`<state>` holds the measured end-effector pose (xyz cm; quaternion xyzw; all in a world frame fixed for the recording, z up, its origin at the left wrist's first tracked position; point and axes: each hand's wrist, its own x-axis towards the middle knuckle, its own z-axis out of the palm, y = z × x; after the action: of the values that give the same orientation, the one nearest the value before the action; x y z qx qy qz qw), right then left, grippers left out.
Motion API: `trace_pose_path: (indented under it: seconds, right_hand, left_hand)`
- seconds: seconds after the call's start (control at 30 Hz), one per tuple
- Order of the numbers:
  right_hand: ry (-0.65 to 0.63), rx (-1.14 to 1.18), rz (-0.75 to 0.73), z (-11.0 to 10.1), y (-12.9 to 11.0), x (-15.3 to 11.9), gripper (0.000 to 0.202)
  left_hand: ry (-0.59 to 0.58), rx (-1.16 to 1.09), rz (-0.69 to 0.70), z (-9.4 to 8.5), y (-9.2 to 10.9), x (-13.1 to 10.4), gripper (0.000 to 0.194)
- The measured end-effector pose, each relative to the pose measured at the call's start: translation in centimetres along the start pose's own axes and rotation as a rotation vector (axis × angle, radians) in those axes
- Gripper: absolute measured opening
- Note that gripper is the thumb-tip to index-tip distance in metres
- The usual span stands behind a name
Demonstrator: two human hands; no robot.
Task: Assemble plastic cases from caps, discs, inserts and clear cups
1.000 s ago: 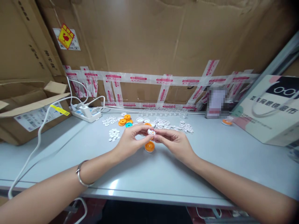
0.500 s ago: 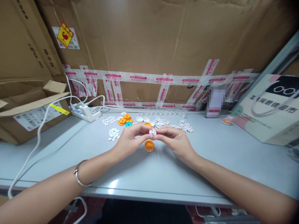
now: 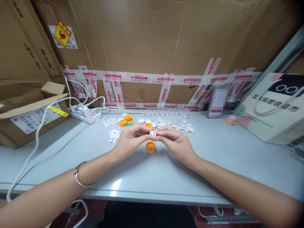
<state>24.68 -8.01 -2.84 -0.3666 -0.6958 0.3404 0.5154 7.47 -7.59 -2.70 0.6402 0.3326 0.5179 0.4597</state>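
Between both hands, at the middle of the table, is a small round white plastic piece (image 3: 153,134) with dark openings in its face. The fingertips of my left hand (image 3: 135,136) pinch its left side. On its right side the thumb and fingers of my right hand (image 3: 172,139) close in a pinch. Just below the hands an orange round part with a white rim (image 3: 150,147) lies on the table. Behind the fingers sits another orange part (image 3: 148,126), partly covered by them.
Orange round parts (image 3: 125,120), white discs (image 3: 114,136) and openwork white pieces (image 3: 187,127) lie in groups behind the hands. Clear cups (image 3: 163,113) line the back. A power strip (image 3: 86,114) and cardboard box (image 3: 33,117) stand left, a paper bag (image 3: 273,107) right.
The white piece has been turned, so its openwork face now shows more flatly. Both hands keep their pinch on it. The whole view has shifted slightly.
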Motion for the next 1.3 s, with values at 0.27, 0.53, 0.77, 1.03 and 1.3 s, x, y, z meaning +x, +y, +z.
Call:
trace_pose_path:
  seconds: [0.27, 0.53, 0.77, 1.03, 1.3]
  right_hand:
    - [0.044, 0.118, 0.014, 0.1, -0.2, -0.6, 0.010]
    - [-0.004, 0.151, -0.020, 0.0, -0.5, -1.1, 0.011]
    - [0.006, 0.101, -0.049, 0.1, -0.5, -1.3, 0.011]
    - [0.045, 0.059, -0.124, 0.4, -0.1, -1.5, 0.020]
    - [0.013, 0.007, -0.193, 0.2, 0.1, -1.6, 0.026]
  left_hand:
    - [-0.022, -0.008, 0.006, 0.0, 0.7, -0.3, 0.018]
    - [-0.086, -0.040, 0.074, -0.2, 1.1, -0.8, 0.009]
    - [-0.081, -0.063, -0.069, -0.2, 1.0, -0.4, 0.013]
    - [-0.076, -0.064, -0.115, -0.3, 1.1, -0.5, 0.016]
    - [-0.134, -0.101, -0.203, -0.5, 0.8, -0.4, 0.020]
